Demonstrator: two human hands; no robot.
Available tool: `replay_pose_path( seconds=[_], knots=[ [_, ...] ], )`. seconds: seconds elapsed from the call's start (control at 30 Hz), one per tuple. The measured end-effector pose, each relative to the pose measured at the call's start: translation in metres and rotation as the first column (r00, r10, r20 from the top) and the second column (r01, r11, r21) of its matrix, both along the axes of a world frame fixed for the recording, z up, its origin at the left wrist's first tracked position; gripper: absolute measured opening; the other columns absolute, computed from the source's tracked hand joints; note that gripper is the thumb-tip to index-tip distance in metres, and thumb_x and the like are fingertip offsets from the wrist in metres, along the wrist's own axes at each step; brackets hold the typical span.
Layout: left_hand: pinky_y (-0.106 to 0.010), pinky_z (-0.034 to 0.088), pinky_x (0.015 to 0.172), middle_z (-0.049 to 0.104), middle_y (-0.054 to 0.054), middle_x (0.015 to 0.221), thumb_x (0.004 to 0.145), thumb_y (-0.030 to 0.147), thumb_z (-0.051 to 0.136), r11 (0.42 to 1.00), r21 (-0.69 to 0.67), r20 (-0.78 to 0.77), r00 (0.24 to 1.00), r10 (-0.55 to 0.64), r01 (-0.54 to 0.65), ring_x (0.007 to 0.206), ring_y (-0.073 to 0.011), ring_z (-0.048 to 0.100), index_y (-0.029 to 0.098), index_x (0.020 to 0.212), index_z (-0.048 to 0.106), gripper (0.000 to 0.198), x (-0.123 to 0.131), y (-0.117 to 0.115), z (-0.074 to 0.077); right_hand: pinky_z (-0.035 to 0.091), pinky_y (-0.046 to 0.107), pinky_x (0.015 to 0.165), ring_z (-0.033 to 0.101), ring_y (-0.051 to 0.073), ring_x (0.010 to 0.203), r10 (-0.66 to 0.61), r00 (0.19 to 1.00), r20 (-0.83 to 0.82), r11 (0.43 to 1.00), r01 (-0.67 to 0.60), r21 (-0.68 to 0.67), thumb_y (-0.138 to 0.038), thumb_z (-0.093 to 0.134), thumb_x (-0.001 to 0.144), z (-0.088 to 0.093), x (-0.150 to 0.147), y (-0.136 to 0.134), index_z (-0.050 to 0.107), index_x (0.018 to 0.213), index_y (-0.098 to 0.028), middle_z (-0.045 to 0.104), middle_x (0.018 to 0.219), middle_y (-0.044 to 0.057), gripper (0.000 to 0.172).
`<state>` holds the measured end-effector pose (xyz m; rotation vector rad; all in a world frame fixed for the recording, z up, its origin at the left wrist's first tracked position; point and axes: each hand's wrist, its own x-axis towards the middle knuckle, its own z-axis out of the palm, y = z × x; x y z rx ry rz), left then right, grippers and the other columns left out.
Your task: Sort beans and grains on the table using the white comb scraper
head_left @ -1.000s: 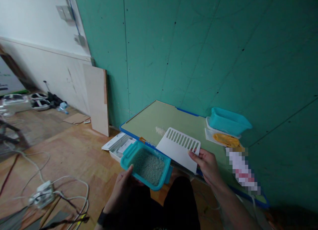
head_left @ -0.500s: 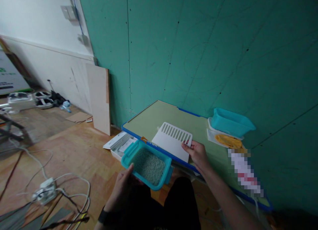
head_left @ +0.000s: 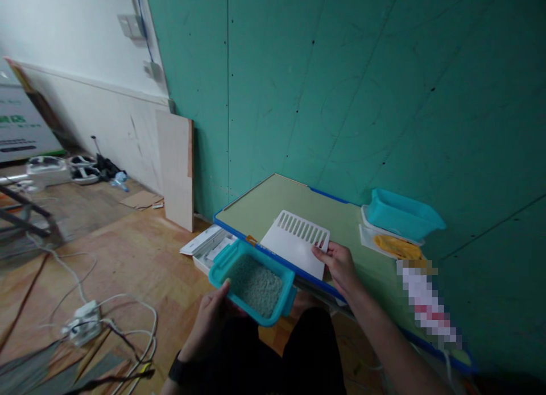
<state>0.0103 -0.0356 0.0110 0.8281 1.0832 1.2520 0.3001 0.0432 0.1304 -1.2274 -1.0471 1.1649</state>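
My left hand grips the near left rim of a turquoise tub, thumb on top and the other fingers hidden underneath. Pale grey granules lie inside the tub, which is held just off the table's front edge. In my right hand is a flat white plastic plate with a row of slots. The thumb lies on its upper face at the right corner. Slots facing away from me, the plate is above the front part of the green-topped table; whether it touches the surface I cannot tell.
At the table's right back stand another turquoise tub, white trays, a yellow cloth-like item and a blurred-out package. A green wall rises behind. On the floor are an opened white box and a power strip with cables.
The camera has turned slightly left, so the room appears shifted right. Both hands keep their holds on the tub and the slotted plate, almost unmoved.
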Motion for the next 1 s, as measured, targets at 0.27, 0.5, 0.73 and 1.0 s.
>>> replay_pose_path(
  seconds=[0.27, 0.5, 0.73, 1.0],
  knots=[
    [-0.031, 0.059, 0.06, 0.069, -0.007, 0.052, 0.063, 0.075, 0.084, 0.995, -0.096, 0.208, 0.978, 0.013, 0.007, 0.043, -0.0159, 0.059, 0.019, 0.049, 0.074, 0.059, -0.001, -0.002, 0.011, 0.05, 0.033, 0.058, 0.067, 0.024, 0.058, 0.002, 1.0, 0.018, 1.0, -0.002, 0.009, -0.059, 0.098, 0.041, 0.001, -0.012, 0.017, 0.077, 0.073, -0.016, 0.077, 0.067, 0.007, 0.057],
    [-0.034, 0.06, 0.064, 0.069, -0.008, 0.052, 0.064, 0.078, 0.081, 0.995, -0.095, 0.173, 0.985, 0.0, 0.017, 0.045, -0.0174, 0.059, 0.019, 0.052, 0.075, 0.061, -0.002, -0.001, 0.009, 0.052, 0.034, 0.06, 0.069, 0.025, 0.062, 0.041, 0.999, 0.02, 0.999, -0.041, 0.011, -0.059, 0.098, 0.044, -0.001, -0.015, 0.015, 0.077, 0.078, -0.015, 0.077, 0.068, 0.008, 0.059],
    [-0.034, 0.059, 0.062, 0.068, -0.007, 0.05, 0.058, 0.079, 0.084, 0.992, -0.122, 0.182, 0.983, 0.022, 0.0, 0.043, -0.0174, 0.058, 0.019, 0.05, 0.074, 0.061, 0.0, 0.0, 0.006, 0.052, 0.032, 0.058, 0.069, 0.023, 0.059, 0.042, 0.999, -0.025, 0.999, -0.042, -0.009, -0.056, 0.098, 0.042, -0.003, -0.026, 0.027, 0.076, 0.075, -0.016, 0.077, 0.068, 0.006, 0.057],
    [-0.032, 0.06, 0.061, 0.069, -0.007, 0.052, 0.062, 0.077, 0.083, 0.994, -0.109, 0.199, 0.98, 0.014, 0.008, 0.045, -0.0175, 0.06, 0.02, 0.051, 0.074, 0.059, 0.0, 0.0, 0.003, 0.052, 0.033, 0.06, 0.068, 0.022, 0.059, 0.09, 0.994, -0.068, 0.995, -0.092, -0.027, -0.05, 0.1, 0.042, 0.002, -0.02, 0.018, 0.076, 0.076, -0.014, 0.076, 0.067, 0.006, 0.055]
  ],
)
